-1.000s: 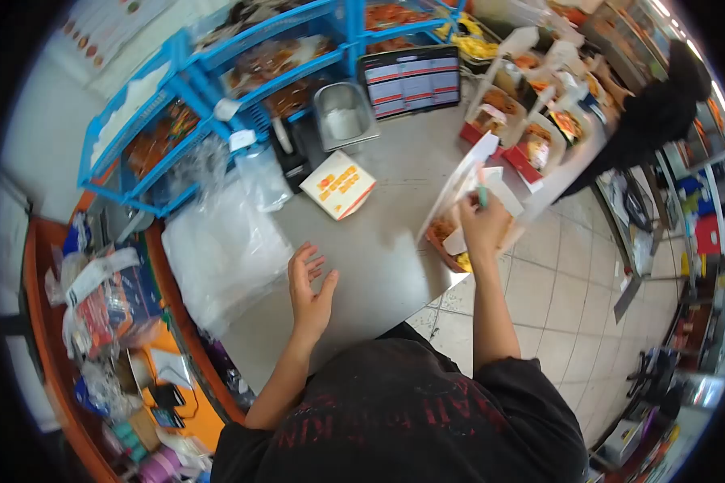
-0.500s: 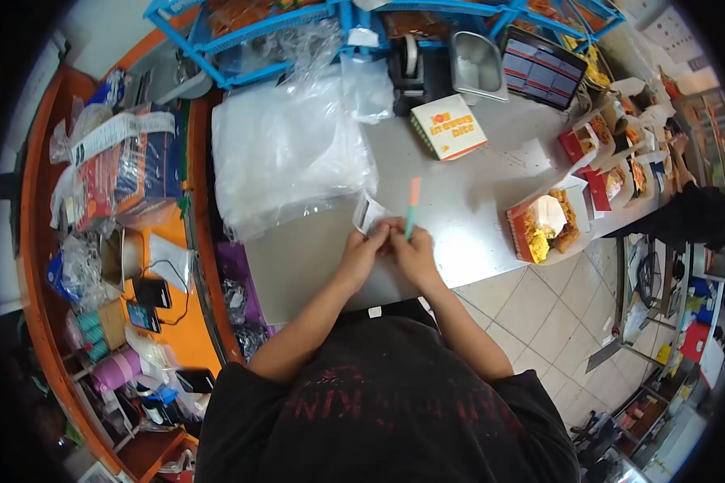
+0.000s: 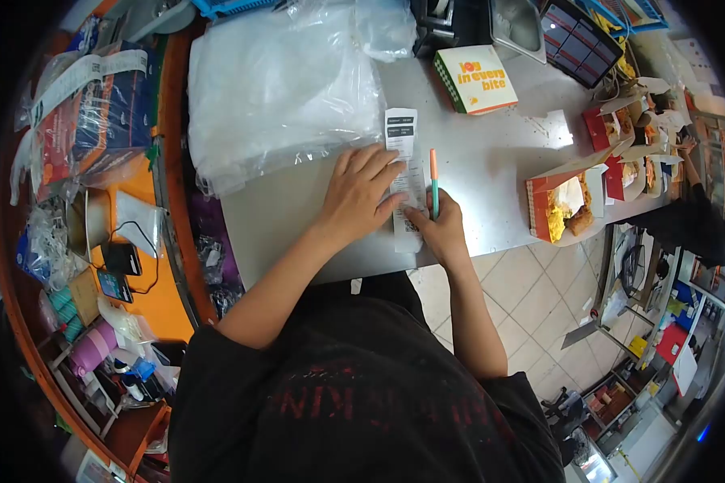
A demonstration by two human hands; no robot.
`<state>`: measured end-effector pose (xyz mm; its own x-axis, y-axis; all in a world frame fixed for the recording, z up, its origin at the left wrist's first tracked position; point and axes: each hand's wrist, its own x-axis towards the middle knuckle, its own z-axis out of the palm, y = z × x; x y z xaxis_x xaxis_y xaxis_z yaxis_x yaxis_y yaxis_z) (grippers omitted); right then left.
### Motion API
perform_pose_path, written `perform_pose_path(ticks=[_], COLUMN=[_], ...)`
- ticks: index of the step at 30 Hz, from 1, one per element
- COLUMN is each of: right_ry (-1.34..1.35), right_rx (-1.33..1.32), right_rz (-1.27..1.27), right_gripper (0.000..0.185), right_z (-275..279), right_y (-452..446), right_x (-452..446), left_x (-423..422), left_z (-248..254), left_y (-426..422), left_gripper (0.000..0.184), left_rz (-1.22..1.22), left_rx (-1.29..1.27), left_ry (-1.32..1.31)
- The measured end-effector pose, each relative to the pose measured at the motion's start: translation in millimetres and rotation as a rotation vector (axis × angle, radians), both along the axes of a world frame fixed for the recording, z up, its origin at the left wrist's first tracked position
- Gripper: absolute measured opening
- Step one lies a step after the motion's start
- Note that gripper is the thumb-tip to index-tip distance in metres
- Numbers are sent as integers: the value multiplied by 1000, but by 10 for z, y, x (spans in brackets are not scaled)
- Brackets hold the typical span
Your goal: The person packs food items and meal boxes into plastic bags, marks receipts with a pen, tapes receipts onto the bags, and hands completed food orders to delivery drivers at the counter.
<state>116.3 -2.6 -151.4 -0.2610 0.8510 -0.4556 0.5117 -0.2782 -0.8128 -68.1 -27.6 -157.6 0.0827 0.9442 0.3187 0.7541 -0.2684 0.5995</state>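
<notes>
A long printed receipt (image 3: 403,143) lies unrolled on the steel counter (image 3: 286,213). My left hand (image 3: 361,193) rests on its left side, palm down with fingers spread. At the receipt's lower right, my right hand (image 3: 441,228) holds an orange and green pen (image 3: 434,181) upright, its thumb touching the paper. Just behind the receipt sits a closed food box (image 3: 477,80) with "joy in every bite" printed on it. Further right, near the counter edge, an open red box (image 3: 568,205) shows rice, something yellow and fried pieces.
A stack of clear plastic bags (image 3: 286,97) covers the counter's back left. At the back stand a steel container (image 3: 517,28) and a tablet (image 3: 578,40). More open food boxes (image 3: 608,129) line the right, near another person's arm (image 3: 691,169). An orange shelf (image 3: 165,274) is at left.
The crumpled receipt between my hands is now spread flat on the counter. My left hand has opened and moved onto it; my right hand has shifted right, still with the pen. The view has tilted downward.
</notes>
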Motion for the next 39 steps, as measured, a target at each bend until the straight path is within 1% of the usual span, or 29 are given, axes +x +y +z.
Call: perform_pose_path(ticks=[1,2,3,5,7,8,9,11,12,13,14,15,16,18,19,20,21,22,24,25,27,29,31,33,34,38,39], right_ry=[-23,-153,-156,-414,-246,-127,-135,39,69,65,69,73,73,292,351,406,460,460,254,357,363,378,394,390,432,396,211], right_rx=[37,279,270,190,315,401,394,10,-86,-61,-53,-46,-49,265,285,225,164,160,156,129,179,170,159,118,150,130,242], right_rz=[22,126,124,7,-257,-332,-332,-217,-180,-192,-182,-172,-169,-368,-325,-334,-342,-342,-309,-345,-291,-305,-320,-296,-284,-255,-201], right_gripper=[22,23,23,20,14,7,7,7,6,11,20,31,31,50,55,53,50,50,47,29,12,8,6,12,14,13,12], right_z=[38,-49,59,416,423,402,395,388,415,329,315,299,240,88,43,41,65,77,75,29,-35,-36,-78,-194,-226,-197,-125], right_y=[-1,-43,-39,3,55,77,63,12,-37,-107,-132,-145,-144,-118,-69,-34,-5,15,81,110,132,137,147,127,124,148,157], right_x=[-21,70,117,201,417,438,449,400,320,277,315,346,338,306,343,397,411,378,216,125,-31,-189,-215,-196,-198,-209,-236], left_x=[13,20,5,-27,-23,-8,4,-4,24,74,100,101,101,85,51,31,30,29,35,46,59,77,83,78,78,80,81], left_z=[-48,-93,-114,-101,-68,-80,-116,-177,-183,-179,-175,-173,-167,-129,-93,-76,-80,-87,-87,-78,-67,-61,-64,-69,-70,-77,-78], left_y=[-33,-64,-54,-18,8,10,1,10,22,41,47,42,42,45,37,35,32,25,20,25,37,43,51,47,50,52,49], left_gripper=[54,58,58,71,70,70,70,64,64,60,56,56,57,59,62,66,66,68,71,72,73,77,76,75,75,75,75], left_rz=[-7,-18,-21,-36,-34,-34,-36,3,3,37,73,76,70,65,20,-24,-22,-22,-23,-13,-5,21,26,32,34,36,36], left_rx=[-59,-119,-127,-187,-193,-194,-201,-172,-175,-185,-197,-201,-210,-221,-232,-242,-245,-239,-237,-250,-264,-276,-274,-272,-269,-268,-270], left_ry=[85,171,167,139,152,170,164,138,137,113,89,89,95,102,110,118,118,114,112,102,90,97,94,95,94,83,82])
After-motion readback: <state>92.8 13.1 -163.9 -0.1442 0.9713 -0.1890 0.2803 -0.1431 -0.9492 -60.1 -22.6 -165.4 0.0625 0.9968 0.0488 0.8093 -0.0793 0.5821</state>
